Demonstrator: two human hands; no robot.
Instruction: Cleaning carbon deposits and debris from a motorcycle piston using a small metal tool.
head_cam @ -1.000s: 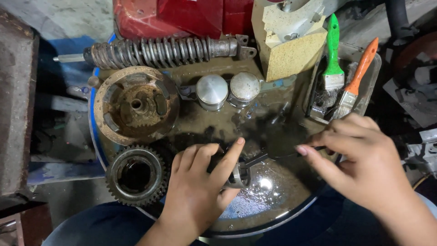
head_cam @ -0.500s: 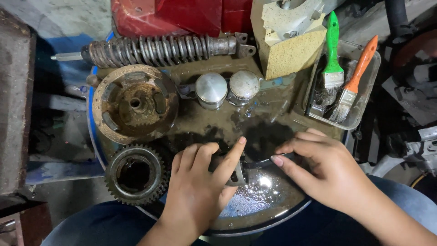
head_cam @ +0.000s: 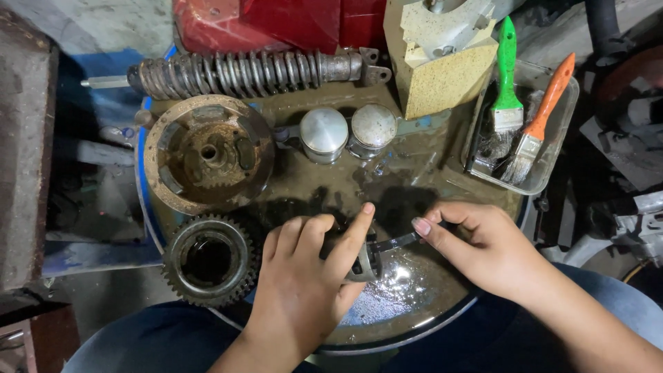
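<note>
Two hands on one small metal part (head_cam: 366,262), left hand (head_cam: 304,276) gripping its body, right hand (head_cam: 483,249) pinching its arm

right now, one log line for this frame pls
left hand: grips small metal part | right hand: holds thin tool to it | surface: oily drum top | nearby: toothed gear

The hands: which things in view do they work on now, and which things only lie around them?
In hand:
- left hand pressing on a small grey metal part
- right hand on the thin dark tool that meets this part

Lying about:
- toothed gear
- rusty round drum
- coil spring shock absorber
- two pistons
- two paintbrushes in a clear tray
</note>
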